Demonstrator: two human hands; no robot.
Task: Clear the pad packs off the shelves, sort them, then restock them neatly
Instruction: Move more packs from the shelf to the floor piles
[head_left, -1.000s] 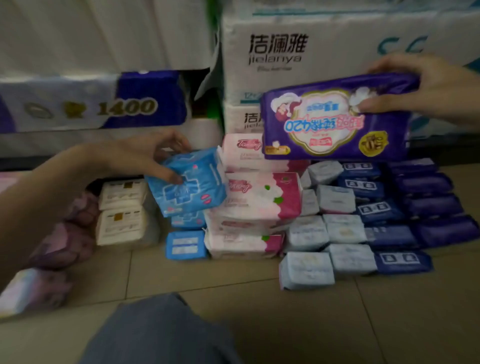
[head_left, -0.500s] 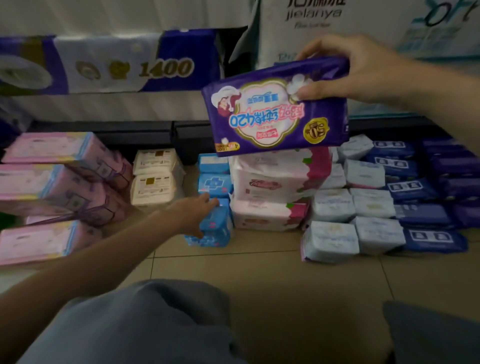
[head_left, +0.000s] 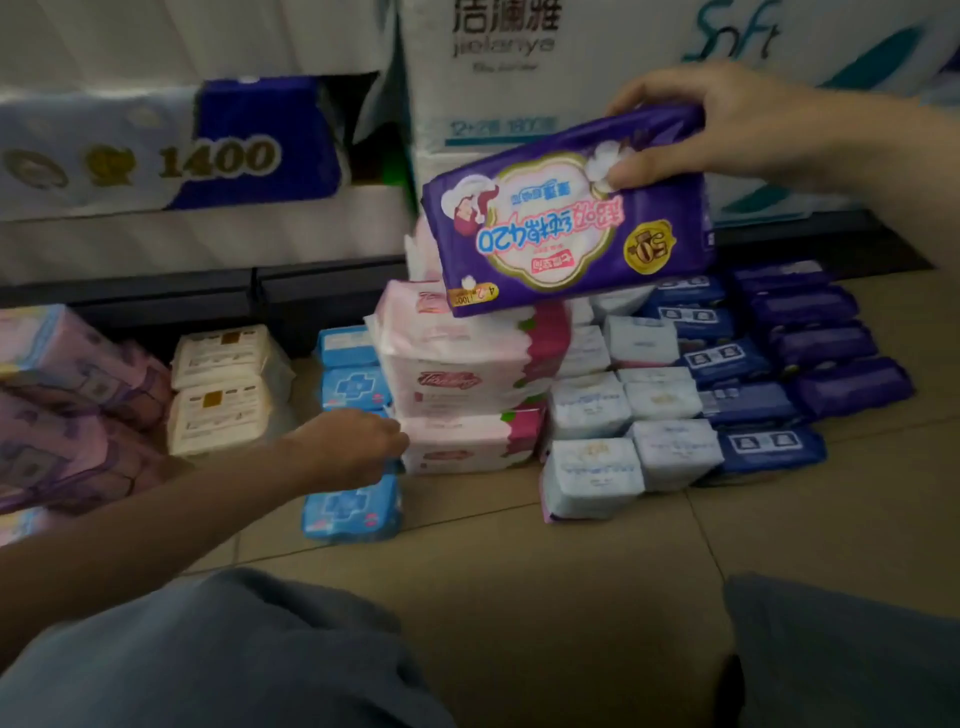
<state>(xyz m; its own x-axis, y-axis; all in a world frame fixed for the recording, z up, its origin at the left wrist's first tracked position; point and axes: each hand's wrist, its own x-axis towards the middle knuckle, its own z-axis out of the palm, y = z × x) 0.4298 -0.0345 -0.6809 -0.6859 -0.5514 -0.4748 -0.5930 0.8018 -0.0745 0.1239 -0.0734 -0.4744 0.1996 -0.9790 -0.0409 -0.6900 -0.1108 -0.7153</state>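
Gripping the purple pack (head_left: 566, 228) by its upper right corner, the right hand (head_left: 727, 124) is holding it above the pink packs (head_left: 462, 374), long axis tilting up rightward, print upside down. The left hand (head_left: 353, 447) is curling onto the blue pack (head_left: 353, 506) on the floor (head_left: 571, 571).

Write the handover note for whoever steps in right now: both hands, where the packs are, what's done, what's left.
Right hand: grips the purple pack by its top edge, in the air above the pink stack.
Left hand: on the blue packs, fingers hidden; grip unclear.
Done: packs lie on the floor tiles, grouped by colour: cream packs, blue, pink, white packs, navy packs.
Left: place the purple pack with its kind, then restock the shelves.
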